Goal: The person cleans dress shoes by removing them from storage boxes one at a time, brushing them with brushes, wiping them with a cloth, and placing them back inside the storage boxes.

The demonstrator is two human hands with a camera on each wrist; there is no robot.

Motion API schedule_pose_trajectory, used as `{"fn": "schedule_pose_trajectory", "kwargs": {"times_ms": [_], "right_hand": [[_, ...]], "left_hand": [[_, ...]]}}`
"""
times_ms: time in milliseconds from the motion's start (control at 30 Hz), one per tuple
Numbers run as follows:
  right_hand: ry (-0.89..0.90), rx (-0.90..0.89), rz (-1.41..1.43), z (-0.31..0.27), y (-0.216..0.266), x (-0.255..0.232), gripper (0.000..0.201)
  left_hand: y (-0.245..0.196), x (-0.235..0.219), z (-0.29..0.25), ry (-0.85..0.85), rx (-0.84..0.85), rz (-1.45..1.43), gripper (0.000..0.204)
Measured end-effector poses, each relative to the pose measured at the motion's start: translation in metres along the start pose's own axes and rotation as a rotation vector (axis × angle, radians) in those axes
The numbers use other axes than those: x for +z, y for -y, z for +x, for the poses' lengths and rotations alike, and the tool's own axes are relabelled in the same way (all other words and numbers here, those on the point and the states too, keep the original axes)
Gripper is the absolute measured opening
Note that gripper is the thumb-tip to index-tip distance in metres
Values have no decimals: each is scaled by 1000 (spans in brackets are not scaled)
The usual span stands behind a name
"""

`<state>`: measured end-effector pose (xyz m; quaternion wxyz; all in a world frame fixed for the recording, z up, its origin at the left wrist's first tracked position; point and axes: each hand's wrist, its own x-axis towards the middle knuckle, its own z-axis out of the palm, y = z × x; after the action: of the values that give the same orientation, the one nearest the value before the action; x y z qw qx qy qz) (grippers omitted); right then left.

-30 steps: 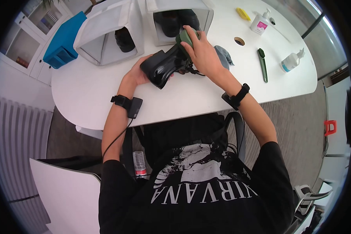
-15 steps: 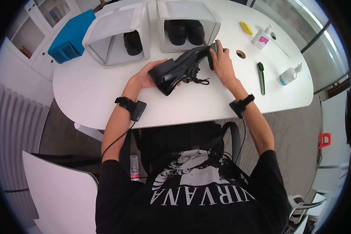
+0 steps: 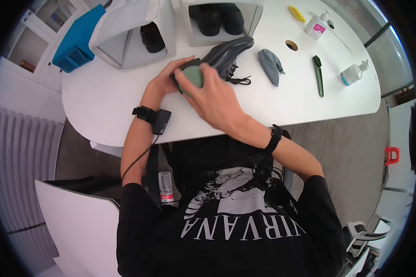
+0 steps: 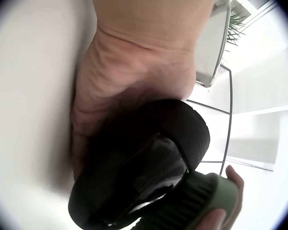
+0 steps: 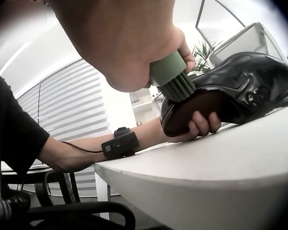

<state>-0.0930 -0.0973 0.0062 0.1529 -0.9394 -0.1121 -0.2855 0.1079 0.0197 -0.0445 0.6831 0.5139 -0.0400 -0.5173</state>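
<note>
A black lace-up leather shoe [image 3: 229,53] lies tilted over the table, toe pointing away to the right. My left hand [image 3: 162,82] grips it by the heel end, with fingertips [image 5: 214,120] curled under it in the right wrist view. My right hand [image 3: 217,101] holds a brush with a green rounded back [image 3: 193,76]. Its dark bristles [image 5: 178,89] touch the heel area of the shoe. In the left wrist view the shoe's shiny heel [image 4: 156,158] has the brush [image 4: 201,196] right beside it. A grey cloth [image 3: 270,66] lies on the table right of the shoe.
Two light fabric boxes [image 3: 133,34] [image 3: 253,27] with black shoes inside stand behind. Rightward are a green long-handled brush [image 3: 318,76], a spray bottle [image 3: 353,73], a pump bottle [image 3: 316,26], a yellow object [image 3: 296,14] and a table hole [image 3: 291,45]. A blue box [image 3: 78,39] stands at left.
My right hand has carried the brush from the toe end back to the heel, uncovering the grey cloth. My left hand keeps its hold on the shoe, which has turned a little.
</note>
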Motion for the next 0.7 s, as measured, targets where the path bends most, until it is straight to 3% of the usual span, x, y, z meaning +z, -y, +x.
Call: {"fn": "schedule_pose_trajectory", "kwargs": {"times_ms": [33, 67, 133, 233, 367, 467, 533, 600, 667, 700], "right_hand": [[13, -29, 18, -3, 6, 6, 62], [-55, -129, -45, -6, 11, 15, 66], [66, -211, -90, -14, 25, 29, 68], [74, -274, -108, -21, 27, 48, 66], [145, -191, 74, -22, 22, 2, 64], [34, -197, 150, -18, 8, -18, 65], [76, -94, -10, -12, -14, -13, 64], [-84, -29, 45, -8, -47, -9, 57], [20, 234, -2, -1, -70, -26, 53], [-48, 210, -45, 2, -87, -28, 53]], "left_hand": [[5, 1, -2, 8, 163, 43, 30], [-6, 0, 2, 87, -60, -27, 33], [-4, 20, -17, 150, -108, -28, 37], [-1, 16, -3, 159, -101, -9, 38], [1, 12, 3, 89, -94, -72, 34], [-4, 11, -4, 104, -76, -61, 34], [-4, 10, -5, 129, -35, -13, 34], [1, 6, 0, 113, 35, -14, 37], [3, -9, 12, 173, 43, 23, 43], [4, -10, 14, 194, -2, -9, 48]]}}
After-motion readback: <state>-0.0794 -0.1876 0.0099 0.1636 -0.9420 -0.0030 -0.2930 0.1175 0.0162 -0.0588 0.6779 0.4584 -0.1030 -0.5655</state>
